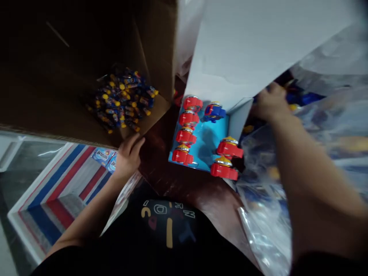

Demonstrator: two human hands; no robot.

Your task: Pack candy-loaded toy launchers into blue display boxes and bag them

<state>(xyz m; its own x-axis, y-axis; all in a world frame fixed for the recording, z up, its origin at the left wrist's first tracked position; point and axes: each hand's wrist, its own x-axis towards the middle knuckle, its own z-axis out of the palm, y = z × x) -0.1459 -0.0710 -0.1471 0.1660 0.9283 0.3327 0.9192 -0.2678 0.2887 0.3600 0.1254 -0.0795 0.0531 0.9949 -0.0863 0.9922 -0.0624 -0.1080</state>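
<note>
Two hands out, upper right and centre left of frame.
Right hand (270, 101) reached into plastic bag (316, 126), finger state unclear; left hand (128, 155), fingers loosely spread, rested against cardboard box (71, 76) beside toy tray (205, 143).

Cardboard box (71, 76) far left, w/ heap of small wrapped items (122, 100) in its near right corner. Striped box (57, 191) near left, below it; left hand (128, 155) on cardboard box's near edge. Display tray (208, 142) centre: four toys (186, 130) in a row down its left side, one far centre, two near right. Plastic bags (267, 214) right of tray; right hand (270, 101) far right, in among them.
</note>
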